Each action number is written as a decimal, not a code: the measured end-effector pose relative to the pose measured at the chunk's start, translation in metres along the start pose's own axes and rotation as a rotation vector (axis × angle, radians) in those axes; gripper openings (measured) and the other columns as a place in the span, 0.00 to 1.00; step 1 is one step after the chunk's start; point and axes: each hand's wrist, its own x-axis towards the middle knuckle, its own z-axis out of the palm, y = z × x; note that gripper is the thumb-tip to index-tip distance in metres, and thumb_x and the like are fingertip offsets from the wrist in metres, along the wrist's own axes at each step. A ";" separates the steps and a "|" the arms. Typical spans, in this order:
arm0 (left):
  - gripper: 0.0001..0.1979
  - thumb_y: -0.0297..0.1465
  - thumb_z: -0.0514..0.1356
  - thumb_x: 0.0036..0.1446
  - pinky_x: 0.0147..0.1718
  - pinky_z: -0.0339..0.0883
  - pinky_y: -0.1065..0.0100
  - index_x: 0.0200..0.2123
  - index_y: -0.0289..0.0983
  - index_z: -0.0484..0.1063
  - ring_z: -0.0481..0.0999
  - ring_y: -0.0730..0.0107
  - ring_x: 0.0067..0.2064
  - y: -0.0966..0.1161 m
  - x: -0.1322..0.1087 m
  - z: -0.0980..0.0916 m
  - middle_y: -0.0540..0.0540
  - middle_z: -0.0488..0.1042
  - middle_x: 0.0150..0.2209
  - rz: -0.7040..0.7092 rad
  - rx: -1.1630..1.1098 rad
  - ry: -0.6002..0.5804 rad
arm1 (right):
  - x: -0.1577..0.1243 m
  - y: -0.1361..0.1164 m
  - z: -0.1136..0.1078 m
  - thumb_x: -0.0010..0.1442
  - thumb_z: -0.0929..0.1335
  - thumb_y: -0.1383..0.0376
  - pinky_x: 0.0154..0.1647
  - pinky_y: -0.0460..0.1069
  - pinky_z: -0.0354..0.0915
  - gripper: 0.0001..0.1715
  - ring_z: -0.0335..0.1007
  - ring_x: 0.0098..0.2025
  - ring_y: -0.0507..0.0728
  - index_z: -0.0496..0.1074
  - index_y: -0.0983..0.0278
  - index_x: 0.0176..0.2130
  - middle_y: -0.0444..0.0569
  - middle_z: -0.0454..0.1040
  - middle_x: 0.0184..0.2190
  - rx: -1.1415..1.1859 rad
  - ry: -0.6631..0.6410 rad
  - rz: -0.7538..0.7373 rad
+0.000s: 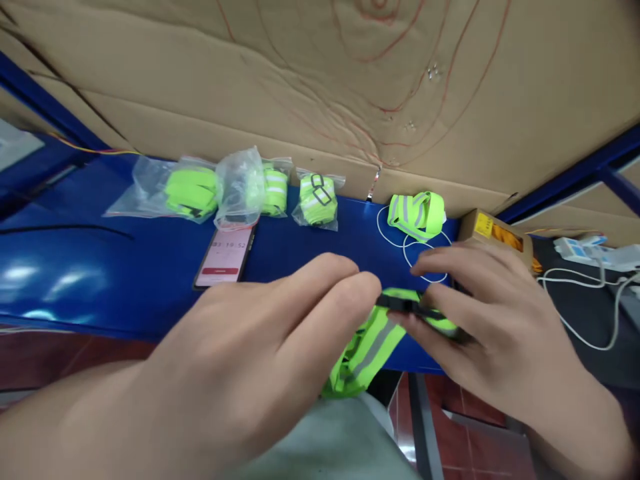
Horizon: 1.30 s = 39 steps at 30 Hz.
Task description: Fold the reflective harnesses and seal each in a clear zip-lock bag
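My left hand (260,340) and my right hand (480,313) meet over the front edge of a blue table (75,267). Both pinch a neon-yellow reflective strap (370,347) with a grey stripe, at its black buckle (405,303). The strap's loose end hangs down toward my lap. A folded strap of the same kind (417,213) lies unbagged on the table just beyond my right hand.
Three clear plastic bags with folded straps (193,190) (273,190) (317,199) line the table's back edge below a cardboard wall. A phone (225,257) showing a timer lies flat. A small cardboard box (500,233), white cable (575,280) and power strip (595,252) lie right.
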 end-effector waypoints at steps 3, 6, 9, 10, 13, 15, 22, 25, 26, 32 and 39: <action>0.10 0.30 0.57 0.70 0.24 0.62 0.69 0.53 0.42 0.69 0.77 0.72 0.33 0.010 0.000 -0.008 0.49 0.78 0.48 0.077 0.109 0.038 | -0.005 -0.008 0.002 0.67 0.71 0.66 0.45 0.56 0.65 0.04 0.75 0.39 0.60 0.77 0.64 0.41 0.51 0.80 0.36 -0.221 0.162 0.024; 0.08 0.37 0.60 0.70 0.29 0.69 0.71 0.47 0.41 0.70 0.79 0.71 0.37 0.006 0.008 -0.009 0.50 0.78 0.42 0.036 0.032 0.042 | -0.009 -0.011 0.014 0.66 0.71 0.68 0.44 0.57 0.65 0.15 0.74 0.35 0.59 0.77 0.66 0.52 0.49 0.78 0.31 -0.371 0.253 0.010; 0.12 0.39 0.63 0.67 0.41 0.72 0.66 0.47 0.39 0.72 0.79 0.66 0.43 -0.007 0.020 0.001 0.47 0.78 0.42 0.060 0.009 0.030 | -0.009 -0.009 0.027 0.66 0.70 0.73 0.56 0.59 0.67 0.18 0.78 0.44 0.60 0.76 0.68 0.55 0.52 0.81 0.38 -0.334 0.329 -0.102; 0.12 0.39 0.64 0.67 0.46 0.72 0.63 0.47 0.38 0.73 0.79 0.63 0.46 -0.013 0.024 0.005 0.46 0.78 0.44 0.069 -0.012 0.010 | -0.008 -0.008 0.032 0.66 0.69 0.75 0.59 0.59 0.67 0.18 0.79 0.48 0.61 0.76 0.69 0.55 0.53 0.82 0.41 -0.305 0.343 -0.148; 0.13 0.39 0.64 0.66 0.51 0.72 0.62 0.50 0.38 0.75 0.78 0.61 0.51 -0.027 0.031 0.020 0.44 0.78 0.49 0.029 -0.130 -0.095 | -0.005 -0.002 0.043 0.67 0.68 0.77 0.55 0.56 0.70 0.18 0.78 0.52 0.62 0.76 0.72 0.55 0.56 0.81 0.44 -0.256 0.341 -0.204; 0.15 0.40 0.65 0.66 0.49 0.72 0.64 0.51 0.38 0.74 0.80 0.64 0.49 -0.034 0.032 0.027 0.45 0.78 0.49 -0.026 -0.206 -0.162 | -0.003 0.003 0.049 0.67 0.68 0.77 0.49 0.55 0.70 0.18 0.78 0.50 0.61 0.76 0.73 0.55 0.56 0.81 0.44 -0.258 0.335 -0.194; 0.12 0.34 0.68 0.60 0.52 0.72 0.62 0.45 0.38 0.75 0.80 0.61 0.49 -0.047 0.026 0.048 0.45 0.79 0.50 -0.115 -0.237 -0.246 | -0.003 0.012 0.073 0.67 0.70 0.76 0.46 0.55 0.66 0.17 0.76 0.48 0.61 0.78 0.70 0.55 0.53 0.82 0.44 -0.250 0.280 -0.171; 0.10 0.31 0.65 0.58 0.49 0.71 0.60 0.43 0.38 0.74 0.80 0.59 0.48 -0.053 0.025 0.058 0.45 0.79 0.48 -0.150 -0.175 -0.263 | -0.005 0.017 0.088 0.67 0.70 0.73 0.44 0.54 0.65 0.15 0.75 0.46 0.60 0.79 0.68 0.53 0.51 0.82 0.43 -0.257 0.257 -0.155; 0.10 0.32 0.65 0.58 0.48 0.70 0.61 0.43 0.38 0.74 0.79 0.60 0.47 -0.055 0.025 0.061 0.46 0.79 0.47 -0.168 -0.180 -0.273 | -0.005 0.019 0.093 0.68 0.70 0.73 0.44 0.54 0.65 0.15 0.74 0.46 0.60 0.79 0.67 0.53 0.50 0.82 0.43 -0.237 0.254 -0.143; 0.08 0.35 0.63 0.56 0.38 0.65 0.65 0.39 0.40 0.71 0.76 0.65 0.37 -0.065 0.034 0.072 0.52 0.78 0.37 -0.277 -0.232 -0.316 | 0.000 0.031 0.107 0.70 0.67 0.71 0.44 0.53 0.66 0.15 0.74 0.45 0.58 0.80 0.64 0.52 0.50 0.82 0.42 -0.186 0.247 -0.113; 0.20 0.47 0.61 0.64 0.30 0.63 0.70 0.52 0.40 0.73 0.73 0.71 0.32 -0.079 0.029 0.039 0.52 0.75 0.35 -0.372 -0.454 -0.265 | -0.006 0.063 0.090 0.68 0.69 0.69 0.43 0.53 0.72 0.14 0.77 0.43 0.59 0.81 0.64 0.51 0.53 0.81 0.42 -0.012 0.299 0.098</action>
